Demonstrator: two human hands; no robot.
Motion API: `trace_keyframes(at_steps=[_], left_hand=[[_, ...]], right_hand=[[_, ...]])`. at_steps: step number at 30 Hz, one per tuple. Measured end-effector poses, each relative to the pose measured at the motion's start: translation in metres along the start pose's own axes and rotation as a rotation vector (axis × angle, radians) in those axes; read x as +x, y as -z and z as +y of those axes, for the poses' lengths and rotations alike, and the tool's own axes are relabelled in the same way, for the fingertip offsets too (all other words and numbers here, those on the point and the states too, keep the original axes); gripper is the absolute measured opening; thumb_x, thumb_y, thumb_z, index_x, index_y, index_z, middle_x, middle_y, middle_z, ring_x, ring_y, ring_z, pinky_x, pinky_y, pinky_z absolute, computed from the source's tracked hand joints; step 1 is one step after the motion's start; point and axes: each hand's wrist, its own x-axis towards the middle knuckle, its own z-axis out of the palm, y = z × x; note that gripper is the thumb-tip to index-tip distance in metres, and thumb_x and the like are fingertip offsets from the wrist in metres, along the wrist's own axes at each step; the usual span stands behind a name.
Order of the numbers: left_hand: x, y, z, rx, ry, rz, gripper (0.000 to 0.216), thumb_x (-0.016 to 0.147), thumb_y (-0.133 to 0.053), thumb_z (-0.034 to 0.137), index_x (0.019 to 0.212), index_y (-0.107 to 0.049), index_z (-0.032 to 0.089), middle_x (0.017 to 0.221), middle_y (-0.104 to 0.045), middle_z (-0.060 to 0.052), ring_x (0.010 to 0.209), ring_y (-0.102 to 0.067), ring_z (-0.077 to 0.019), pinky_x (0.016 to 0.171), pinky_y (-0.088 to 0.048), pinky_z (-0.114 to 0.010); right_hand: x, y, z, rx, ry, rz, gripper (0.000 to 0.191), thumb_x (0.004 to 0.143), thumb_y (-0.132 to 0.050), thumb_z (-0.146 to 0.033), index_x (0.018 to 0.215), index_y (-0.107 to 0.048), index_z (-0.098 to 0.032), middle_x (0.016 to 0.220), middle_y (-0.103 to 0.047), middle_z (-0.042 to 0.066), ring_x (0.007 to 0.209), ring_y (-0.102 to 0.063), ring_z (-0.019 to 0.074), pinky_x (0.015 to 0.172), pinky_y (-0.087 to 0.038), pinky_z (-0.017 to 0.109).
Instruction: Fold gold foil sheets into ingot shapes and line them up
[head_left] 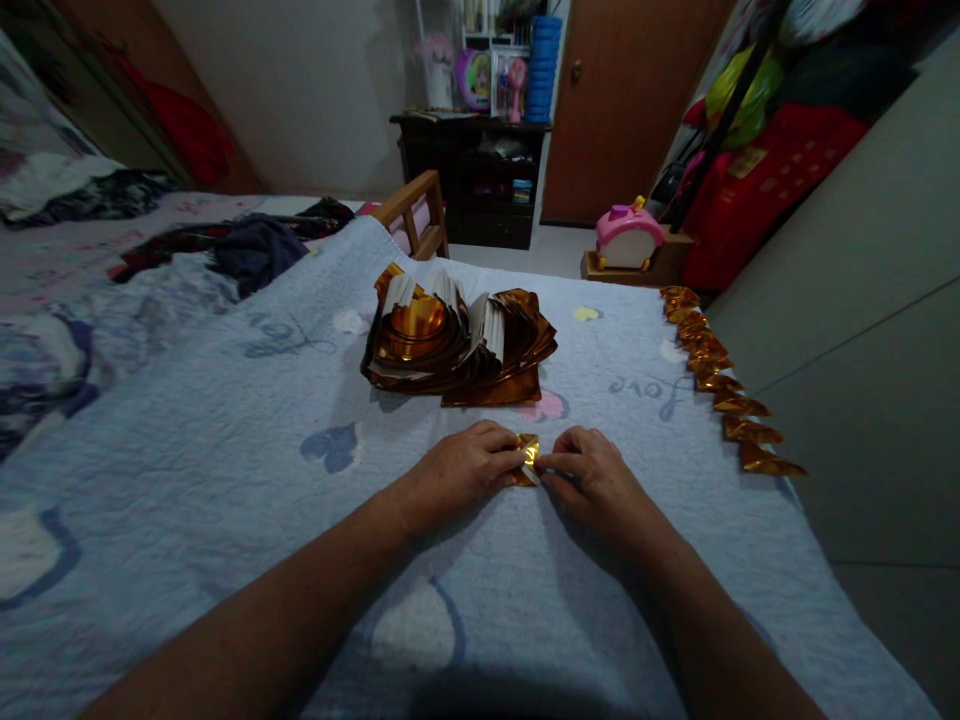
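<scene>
A small folded piece of gold foil paper (529, 456) lies on the pale blue bedspread (247, 470) between my hands. My left hand (465, 468) pinches its left side with fingers closed. My right hand (589, 477) pinches its right side, fingers pressed together on it. Beyond my hands sits a curled stack of gold foil sheets (457, 340) with white backs showing.
A row of several finished gold folded pieces (716, 375) runs along the bed's right edge. Dark clothes (255, 250) lie at the far left. A pink toy (628, 238) stands on the floor beyond the bed, and a wall (862, 330) is close on the right.
</scene>
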Motion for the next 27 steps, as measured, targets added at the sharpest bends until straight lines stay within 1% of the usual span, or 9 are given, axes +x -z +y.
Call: trace_keyframes(at_steps=[6, 13, 15, 17, 19, 22, 24, 25, 27], left_hand=[[0.000, -0.002, -0.002, -0.004, 0.000, 0.006, 0.024, 0.093, -0.068, 0.027, 0.115, -0.070, 0.020, 0.113, -0.072, -0.008, 0.107, -0.062, -0.0226, 0.091, -0.055, -0.039], [0.000, 0.000, -0.002, 0.007, -0.004, 0.005, 0.022, 0.092, -0.069, 0.023, 0.113, -0.071, 0.019, 0.113, -0.072, -0.009, 0.106, -0.064, -0.0227, 0.091, -0.055, -0.037], [0.000, 0.000, -0.001, 0.002, -0.007, 0.007, 0.021, 0.092, -0.069, 0.024, 0.113, -0.071, 0.019, 0.112, -0.072, -0.009, 0.106, -0.064, -0.0221, 0.092, -0.055, -0.037], [0.000, 0.000, -0.001, -0.004, -0.010, 0.020, 0.022, 0.093, -0.068, 0.024, 0.114, -0.071, 0.019, 0.111, -0.072, -0.009, 0.106, -0.064, -0.0220, 0.092, -0.056, -0.038], [0.000, 0.000, 0.000, -0.008, -0.011, 0.041, 0.021, 0.094, -0.067, 0.025, 0.114, -0.071, 0.018, 0.112, -0.073, -0.010, 0.106, -0.064, -0.0224, 0.092, -0.056, -0.039], [0.001, 0.001, 0.001, -0.039, -0.022, 0.067, 0.019, 0.095, -0.065, 0.026, 0.111, -0.071, 0.018, 0.111, -0.073, -0.009, 0.104, -0.065, -0.0222, 0.092, -0.056, -0.039], [0.001, 0.002, 0.002, -0.073, -0.029, 0.075, 0.019, 0.096, -0.064, 0.026, 0.111, -0.071, 0.018, 0.111, -0.074, -0.009, 0.104, -0.066, -0.0216, 0.093, -0.056, -0.038], [0.002, 0.003, 0.003, -0.091, -0.032, 0.078, 0.019, 0.096, -0.063, 0.026, 0.111, -0.071, 0.018, 0.111, -0.074, -0.009, 0.104, -0.066, -0.0213, 0.093, -0.056, -0.038], [0.002, 0.003, 0.004, -0.124, -0.036, 0.080, 0.018, 0.097, -0.062, 0.025, 0.111, -0.071, 0.017, 0.111, -0.073, -0.009, 0.105, -0.067, -0.0211, 0.095, -0.055, -0.037]], right_hand=[[-0.001, 0.009, 0.000, 0.001, 0.025, -0.070, 0.025, 0.088, -0.065, -0.014, 0.098, -0.080, -0.031, 0.092, -0.065, 0.006, 0.089, -0.057, 0.0215, 0.079, -0.045, 0.038], [-0.001, 0.020, 0.000, 0.042, 0.066, -0.150, 0.024, 0.086, -0.069, -0.014, 0.098, -0.080, -0.031, 0.096, -0.065, 0.005, 0.093, -0.057, 0.0218, 0.083, -0.047, 0.038], [-0.001, 0.022, 0.001, 0.064, 0.080, -0.158, 0.020, 0.086, -0.069, -0.015, 0.094, -0.080, -0.030, 0.096, -0.066, 0.005, 0.094, -0.059, 0.0215, 0.083, -0.048, 0.037], [0.001, 0.023, 0.002, 0.101, 0.078, -0.137, 0.017, 0.088, -0.066, -0.016, 0.088, -0.079, -0.028, 0.095, -0.067, 0.004, 0.094, -0.060, 0.0205, 0.083, -0.048, 0.036], [0.003, 0.020, 0.004, 0.145, 0.053, -0.076, 0.018, 0.089, -0.062, -0.015, 0.086, -0.076, -0.025, 0.093, -0.068, 0.004, 0.092, -0.061, 0.0200, 0.083, -0.049, 0.036], [0.007, 0.011, 0.007, 0.160, 0.033, 0.056, 0.019, 0.090, -0.058, -0.013, 0.097, -0.072, -0.022, 0.099, -0.068, 0.007, 0.097, -0.060, 0.0226, 0.089, -0.047, 0.040], [0.011, 0.003, 0.006, 0.114, 0.024, 0.117, 0.024, 0.091, -0.058, -0.015, 0.111, -0.070, -0.022, 0.112, -0.067, 0.010, 0.107, -0.056, 0.0262, 0.094, -0.045, 0.045], [0.013, -0.002, 0.005, 0.076, 0.005, 0.144, 0.027, 0.090, -0.059, -0.015, 0.115, -0.069, -0.022, 0.118, -0.065, 0.012, 0.110, -0.054, 0.0280, 0.095, -0.044, 0.046], [0.018, -0.010, 0.002, 0.004, -0.041, 0.147, 0.027, 0.091, -0.058, -0.016, 0.115, -0.068, -0.022, 0.121, -0.063, 0.012, 0.112, -0.051, 0.0295, 0.095, -0.042, 0.048]])
